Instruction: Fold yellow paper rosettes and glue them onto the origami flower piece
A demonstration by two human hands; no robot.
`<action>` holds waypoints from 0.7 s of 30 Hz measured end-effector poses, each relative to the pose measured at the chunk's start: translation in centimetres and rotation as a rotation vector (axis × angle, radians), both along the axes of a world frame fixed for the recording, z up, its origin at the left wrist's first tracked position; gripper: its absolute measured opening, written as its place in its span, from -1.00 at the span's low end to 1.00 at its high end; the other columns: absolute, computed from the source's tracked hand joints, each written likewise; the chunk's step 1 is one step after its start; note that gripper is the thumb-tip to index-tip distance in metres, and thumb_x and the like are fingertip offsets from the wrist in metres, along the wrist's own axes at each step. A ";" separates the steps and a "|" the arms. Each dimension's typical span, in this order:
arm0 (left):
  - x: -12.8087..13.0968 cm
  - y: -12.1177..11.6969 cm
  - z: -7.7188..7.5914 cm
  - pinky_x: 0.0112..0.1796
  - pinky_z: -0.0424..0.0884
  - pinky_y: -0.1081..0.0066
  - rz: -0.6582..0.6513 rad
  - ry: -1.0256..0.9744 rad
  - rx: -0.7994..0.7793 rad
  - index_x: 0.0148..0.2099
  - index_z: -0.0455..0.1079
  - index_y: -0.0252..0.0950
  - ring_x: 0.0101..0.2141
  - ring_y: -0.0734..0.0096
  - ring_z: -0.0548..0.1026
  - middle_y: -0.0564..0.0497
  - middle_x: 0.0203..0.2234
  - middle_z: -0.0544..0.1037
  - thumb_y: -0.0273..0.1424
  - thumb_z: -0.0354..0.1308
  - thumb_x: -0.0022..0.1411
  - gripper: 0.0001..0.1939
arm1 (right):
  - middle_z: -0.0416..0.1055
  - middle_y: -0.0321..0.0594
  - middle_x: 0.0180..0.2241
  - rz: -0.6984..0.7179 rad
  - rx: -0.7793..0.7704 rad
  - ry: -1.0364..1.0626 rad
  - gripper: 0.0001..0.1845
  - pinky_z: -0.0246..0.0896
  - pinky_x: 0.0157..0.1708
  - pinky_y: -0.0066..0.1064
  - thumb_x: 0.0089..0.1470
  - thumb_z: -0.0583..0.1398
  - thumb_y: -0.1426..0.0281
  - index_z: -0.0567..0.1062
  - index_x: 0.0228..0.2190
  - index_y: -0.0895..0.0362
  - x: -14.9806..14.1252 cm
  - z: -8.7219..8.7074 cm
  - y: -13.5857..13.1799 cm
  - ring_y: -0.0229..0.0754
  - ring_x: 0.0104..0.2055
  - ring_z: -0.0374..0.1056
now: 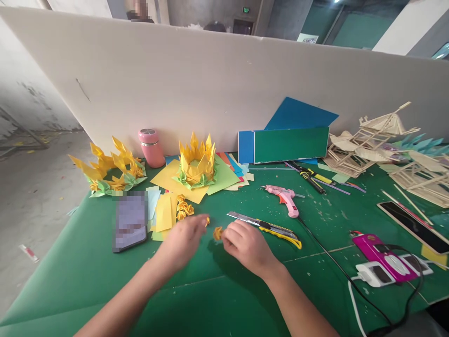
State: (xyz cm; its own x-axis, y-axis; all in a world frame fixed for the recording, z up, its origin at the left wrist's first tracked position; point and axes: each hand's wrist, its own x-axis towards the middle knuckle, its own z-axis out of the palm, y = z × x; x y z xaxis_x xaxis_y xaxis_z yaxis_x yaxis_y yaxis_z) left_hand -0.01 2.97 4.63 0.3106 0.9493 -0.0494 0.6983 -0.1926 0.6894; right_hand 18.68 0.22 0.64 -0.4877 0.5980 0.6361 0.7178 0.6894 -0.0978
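Over the green table, my right hand [247,245] pinches a small orange folded-paper rose [218,233] between thumb and fingers. My left hand [185,238] is closed just to its left, with a bit of orange paper [207,221] showing at the fingertips; most of that piece is hidden. Behind my left hand lie several orange paper roses [182,207] beside yellow paper slips [163,213]. A yellow utility knife [277,229] with its blade out rests behind my right hand. Farther back stands a yellow and green folded-paper crown [194,164] on coloured sheets [222,174].
A pink glue gun [286,196] lies right of centre, its cord running to a magenta power strip [384,257]. A second paper crown [112,171], a pink bottle [152,147] and a phone [130,220] are at left. Stick models [365,145] stand at right, before a white panel [196,84].
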 end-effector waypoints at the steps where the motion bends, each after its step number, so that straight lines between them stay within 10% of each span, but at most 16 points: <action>1: -0.6 0.9 -0.1 -0.13 0.38 0.19 0.075 0.010 0.116 -0.07 0.45 -0.28 -0.19 0.10 0.51 -0.16 -0.22 0.57 -0.26 -0.15 0.25 -0.60 | 0.26 -0.29 -0.59 -0.031 -0.018 0.020 -0.69 0.03 -0.47 -0.42 0.16 0.00 0.60 0.27 -0.57 0.11 0.4 0.2 0.2 -0.23 -0.50 0.14; 4: -2.5 3.9 -1.0 0.05 0.23 0.03 0.146 0.087 0.368 0.07 0.36 -0.28 0.05 -0.04 0.36 -0.24 0.06 0.41 -0.33 -0.11 0.22 -0.58 | 0.32 -0.27 -0.55 -0.138 -0.037 0.050 -0.72 0.10 -0.43 -0.42 0.14 0.00 0.61 0.31 -0.54 0.11 1.5 0.6 0.7 -0.22 -0.46 0.21; 9: -3.7 6.0 -3.4 0.09 0.18 -0.04 0.088 0.189 0.309 -0.02 0.43 -0.23 0.11 -0.13 0.30 -0.23 0.06 0.40 -0.32 -0.04 0.21 -0.65 | 0.42 -0.20 -0.49 -0.183 -0.099 0.014 -0.76 0.19 -0.42 -0.39 0.17 0.03 0.57 0.42 -0.46 0.14 2.5 0.7 1.0 -0.17 -0.42 0.32; 14: -2.2 4.7 -4.3 0.03 0.29 0.02 0.009 0.159 0.318 -0.01 0.43 -0.26 -0.03 -0.01 0.43 -0.19 -0.06 0.48 -0.30 -0.06 0.24 -0.64 | 0.53 -0.17 -0.34 -0.149 -0.250 0.011 -0.74 0.31 -0.34 -0.33 0.22 0.01 0.51 0.50 -0.26 0.14 3.1 1.1 1.0 -0.12 -0.32 0.42; 21: 1.4 0.1 -4.3 0.05 0.35 0.19 -0.212 -0.009 0.187 0.01 0.41 -0.28 -0.01 0.16 0.44 -0.18 -0.07 0.46 -0.32 -0.05 0.29 -0.66 | 0.53 -0.07 -0.25 -0.526 -0.182 0.262 -0.70 0.33 -0.26 -0.21 0.14 0.02 0.32 0.52 -0.32 0.13 8.9 1.0 2.6 -0.02 -0.23 0.43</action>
